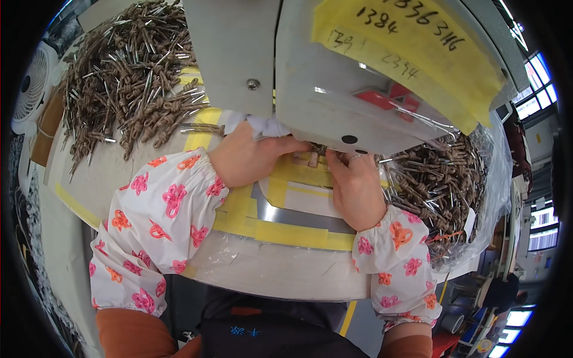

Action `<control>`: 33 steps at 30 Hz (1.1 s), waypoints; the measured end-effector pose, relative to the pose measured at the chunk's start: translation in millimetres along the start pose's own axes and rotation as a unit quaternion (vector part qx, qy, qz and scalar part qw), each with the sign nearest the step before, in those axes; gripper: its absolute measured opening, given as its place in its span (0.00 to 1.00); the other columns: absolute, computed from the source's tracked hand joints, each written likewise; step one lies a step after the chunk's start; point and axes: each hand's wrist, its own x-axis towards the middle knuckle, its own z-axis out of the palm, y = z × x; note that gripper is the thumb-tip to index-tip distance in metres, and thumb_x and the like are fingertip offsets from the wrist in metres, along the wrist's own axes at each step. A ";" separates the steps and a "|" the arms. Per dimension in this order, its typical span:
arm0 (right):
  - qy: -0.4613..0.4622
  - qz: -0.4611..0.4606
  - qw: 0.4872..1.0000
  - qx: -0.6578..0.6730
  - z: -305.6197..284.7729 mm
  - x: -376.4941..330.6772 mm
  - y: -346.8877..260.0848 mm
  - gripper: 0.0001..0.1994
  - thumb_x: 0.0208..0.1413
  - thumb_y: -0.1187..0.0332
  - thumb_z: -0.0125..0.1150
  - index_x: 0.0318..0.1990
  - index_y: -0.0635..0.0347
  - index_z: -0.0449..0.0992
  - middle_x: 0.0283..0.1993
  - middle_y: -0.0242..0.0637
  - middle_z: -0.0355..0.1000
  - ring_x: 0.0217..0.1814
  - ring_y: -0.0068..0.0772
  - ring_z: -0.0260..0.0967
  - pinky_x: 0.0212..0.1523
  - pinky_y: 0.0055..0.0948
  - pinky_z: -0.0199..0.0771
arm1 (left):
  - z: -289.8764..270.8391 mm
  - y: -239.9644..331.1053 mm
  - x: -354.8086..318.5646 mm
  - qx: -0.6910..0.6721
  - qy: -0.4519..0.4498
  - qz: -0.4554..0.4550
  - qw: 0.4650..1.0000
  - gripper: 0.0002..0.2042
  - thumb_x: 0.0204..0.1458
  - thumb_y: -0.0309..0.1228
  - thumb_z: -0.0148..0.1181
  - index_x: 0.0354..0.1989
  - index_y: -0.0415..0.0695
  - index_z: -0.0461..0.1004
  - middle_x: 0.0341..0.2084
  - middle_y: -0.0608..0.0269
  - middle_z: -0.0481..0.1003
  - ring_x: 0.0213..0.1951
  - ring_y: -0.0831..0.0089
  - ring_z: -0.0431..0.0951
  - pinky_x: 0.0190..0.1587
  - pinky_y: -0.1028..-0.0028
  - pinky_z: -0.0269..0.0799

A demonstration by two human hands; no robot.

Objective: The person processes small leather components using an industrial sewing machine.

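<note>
Under the grey sewing machine head [358, 95], both of my hands are pinched close together. My left hand [248, 156] reaches in from the left, its thumb and finger closed at a short piece of brown cord [320, 149]. My right hand [358, 188], with a ring on one finger, closes on the same cord from the right. The machine head hides the cord's far part and several fingertips. White material [265, 126] shows at my left fingers. Beside that hand lie cord ends with metal tips [203, 128]. Yellow tape [286, 234] covers parts of the machine bed.
A large pile of knotted brown cords with metal tips [134, 71] lies at the far left. Another cord pile [441, 185] sits in clear plastic [498, 173] at the right. A white fan [36, 86] stands beyond the table's left edge. The pale tabletop [268, 271] curves before me.
</note>
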 end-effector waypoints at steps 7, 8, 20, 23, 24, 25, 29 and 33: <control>-0.008 0.003 1.000 -0.020 1.9 2.1 -3.8 0.16 0.35 0.80 0.54 0.37 0.71 0.74 0.40 0.46 0.67 0.44 0.46 0.63 0.40 0.39 0.62 | -1.5 -1.4 0.2 0.001 0.006 -0.008 1.000 0.19 0.39 0.17 0.53 0.41 0.51 0.77 0.35 0.62 0.76 0.40 0.63 0.75 0.42 0.71 0.70; -0.007 0.006 1.000 -0.021 2.7 1.2 -3.5 0.16 0.35 0.80 0.54 0.37 0.71 0.74 0.41 0.46 0.67 0.44 0.46 0.63 0.40 0.38 0.62 | -1.2 -1.8 0.6 -0.003 0.000 -0.005 1.000 0.19 0.39 0.17 0.52 0.41 0.51 0.77 0.36 0.62 0.76 0.41 0.63 0.75 0.42 0.71 0.70; -0.007 0.010 0.999 -0.035 3.3 0.3 -1.1 0.16 0.36 0.80 0.55 0.38 0.70 0.75 0.41 0.45 0.67 0.44 0.45 0.64 0.40 0.37 0.62 | 1.5 -2.8 -0.2 0.016 0.026 0.011 0.999 0.18 0.40 0.18 0.53 0.41 0.50 0.78 0.38 0.60 0.75 0.43 0.62 0.74 0.45 0.70 0.70; 0.001 0.011 1.000 -0.027 4.5 -1.0 -0.6 0.15 0.36 0.80 0.55 0.37 0.70 0.75 0.40 0.44 0.67 0.44 0.44 0.64 0.39 0.37 0.62 | 3.0 0.4 -1.5 0.050 0.033 0.014 0.998 0.17 0.42 0.21 0.54 0.41 0.51 0.78 0.36 0.61 0.76 0.40 0.63 0.76 0.40 0.70 0.71; 0.004 0.011 1.000 -0.019 4.7 -0.7 -1.1 0.15 0.37 0.80 0.55 0.37 0.69 0.75 0.40 0.44 0.67 0.43 0.43 0.65 0.39 0.37 0.62 | 1.8 1.2 -2.4 0.051 0.031 0.014 0.998 0.17 0.42 0.21 0.54 0.41 0.51 0.78 0.36 0.61 0.76 0.40 0.63 0.76 0.40 0.70 0.71; 0.004 0.012 1.000 -0.017 5.1 -0.6 -1.6 0.15 0.37 0.80 0.55 0.37 0.69 0.75 0.40 0.44 0.67 0.43 0.43 0.65 0.39 0.37 0.62 | 0.8 1.7 -3.2 0.044 0.020 0.003 0.999 0.16 0.42 0.22 0.54 0.41 0.52 0.78 0.35 0.62 0.76 0.37 0.64 0.76 0.37 0.70 0.72; 0.006 0.012 1.000 -0.022 3.8 1.0 -2.2 0.15 0.36 0.79 0.55 0.37 0.69 0.75 0.39 0.42 0.67 0.42 0.42 0.65 0.39 0.37 0.62 | -1.0 1.1 -4.0 0.055 0.009 -0.002 0.998 0.16 0.42 0.24 0.55 0.41 0.54 0.77 0.33 0.64 0.77 0.32 0.65 0.77 0.31 0.70 0.72; 0.009 0.018 0.999 -0.028 7.6 -2.2 2.9 0.14 0.36 0.79 0.54 0.36 0.69 0.75 0.38 0.42 0.67 0.42 0.42 0.65 0.38 0.37 0.63 | 1.2 0.3 0.3 0.071 0.016 0.021 0.997 0.16 0.42 0.23 0.55 0.41 0.53 0.78 0.34 0.63 0.77 0.34 0.64 0.77 0.32 0.70 0.72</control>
